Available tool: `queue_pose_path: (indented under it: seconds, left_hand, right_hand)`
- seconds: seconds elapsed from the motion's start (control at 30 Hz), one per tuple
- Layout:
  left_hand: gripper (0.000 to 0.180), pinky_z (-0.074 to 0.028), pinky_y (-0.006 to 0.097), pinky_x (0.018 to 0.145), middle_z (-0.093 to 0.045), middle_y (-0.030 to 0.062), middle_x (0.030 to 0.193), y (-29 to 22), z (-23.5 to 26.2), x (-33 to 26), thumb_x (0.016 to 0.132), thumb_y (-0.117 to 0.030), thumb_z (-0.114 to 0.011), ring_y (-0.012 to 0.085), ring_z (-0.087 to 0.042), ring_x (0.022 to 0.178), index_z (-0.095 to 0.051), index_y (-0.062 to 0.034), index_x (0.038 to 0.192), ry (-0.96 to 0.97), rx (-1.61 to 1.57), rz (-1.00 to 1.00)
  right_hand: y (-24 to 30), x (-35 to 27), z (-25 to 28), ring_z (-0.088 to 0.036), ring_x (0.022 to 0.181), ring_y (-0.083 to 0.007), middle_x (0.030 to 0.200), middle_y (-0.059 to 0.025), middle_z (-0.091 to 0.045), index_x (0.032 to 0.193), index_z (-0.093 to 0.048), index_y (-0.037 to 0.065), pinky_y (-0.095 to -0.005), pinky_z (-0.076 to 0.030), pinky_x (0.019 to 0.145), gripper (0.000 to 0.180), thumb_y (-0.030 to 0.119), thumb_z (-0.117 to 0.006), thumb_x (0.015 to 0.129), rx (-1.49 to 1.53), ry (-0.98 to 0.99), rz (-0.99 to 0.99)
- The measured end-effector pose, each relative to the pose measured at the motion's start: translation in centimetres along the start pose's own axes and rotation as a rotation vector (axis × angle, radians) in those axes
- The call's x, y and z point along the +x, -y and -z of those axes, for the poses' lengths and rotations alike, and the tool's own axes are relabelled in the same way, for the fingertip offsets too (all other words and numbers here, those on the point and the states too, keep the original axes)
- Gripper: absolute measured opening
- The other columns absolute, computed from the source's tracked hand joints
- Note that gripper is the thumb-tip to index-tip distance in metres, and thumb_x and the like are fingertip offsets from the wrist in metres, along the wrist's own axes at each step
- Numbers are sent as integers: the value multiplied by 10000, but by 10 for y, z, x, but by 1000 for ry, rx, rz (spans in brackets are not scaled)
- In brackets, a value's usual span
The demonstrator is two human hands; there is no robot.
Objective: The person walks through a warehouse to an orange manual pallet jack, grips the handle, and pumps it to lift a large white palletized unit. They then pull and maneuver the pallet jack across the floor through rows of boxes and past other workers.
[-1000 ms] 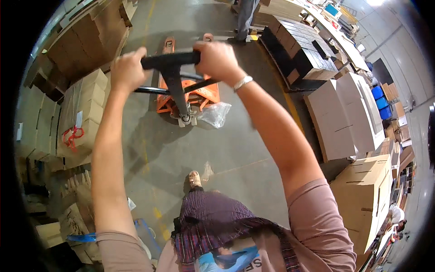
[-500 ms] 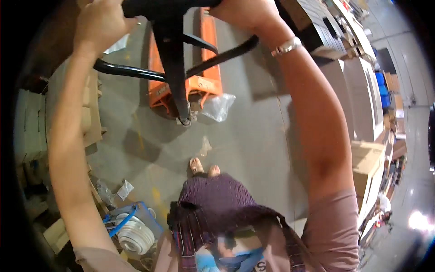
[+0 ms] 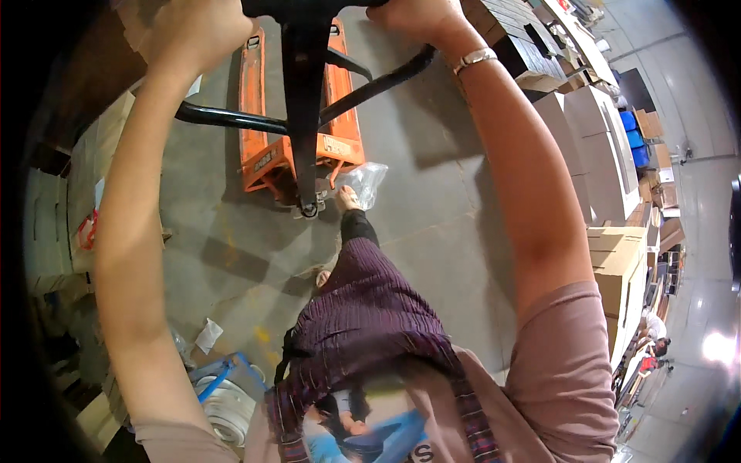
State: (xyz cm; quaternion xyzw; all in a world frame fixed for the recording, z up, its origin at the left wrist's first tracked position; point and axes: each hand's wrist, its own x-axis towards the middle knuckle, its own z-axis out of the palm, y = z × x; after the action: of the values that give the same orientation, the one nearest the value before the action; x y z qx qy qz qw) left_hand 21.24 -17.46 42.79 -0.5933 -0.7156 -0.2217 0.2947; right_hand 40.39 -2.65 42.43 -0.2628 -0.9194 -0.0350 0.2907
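Observation:
Both arms are raised toward the top edge, one on each side of a black pallet jack handle (image 3: 302, 100). My left hand (image 3: 204, 35) is closed around the left end of its grip bar. The right end is in my right hand (image 3: 417, 17), partly cut off by the frame edge; a metal band circles that wrist. Two curved black bars branch out lower on the handle. Beyond it, the orange pallet jack (image 3: 266, 160) has its two forks pointing away from me on the grey floor. A clear plastic sheet (image 3: 370, 185) lies against its base, beside my front foot.
Large white boxes (image 3: 594, 147) and a brown carton (image 3: 617, 258) line the right side, with blue containers (image 3: 634, 139) behind. At the lower left lie a white coiled roll (image 3: 231, 413) and a scrap of white wrap (image 3: 208, 336). Another person (image 3: 654, 328) is far right.
One of my feet has stepped forward to the pallet jack's base. The roll at the lower left and the carton on the right have shifted slightly in view. Both hands keep their hold.

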Motion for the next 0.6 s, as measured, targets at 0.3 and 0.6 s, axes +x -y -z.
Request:
queue_pose_path:
  seconds: [0.3,0.6]
  left_hand:
    - [153,-512,499,710,-644,246,717,-3,8,0,643,-71,-567,431,-648,750,-640,-13,764,139,33,103]
    - [448,-540,513,773,-715,175,937,-4,-10,-7,740,-248,-692,404,-677,906,-653,-192,1182,204,149,98]
  right_hand:
    - [-1,1,1,-651,793,-403,800,-194,-678,956,-702,87,-471,-530,704,329,197,-720,646,87,-24,29]
    - [-15,-9,3,-643,776,-420,788,-220,-670,971,-713,80,-488,-520,678,280,209,-671,727,93,-18,33]
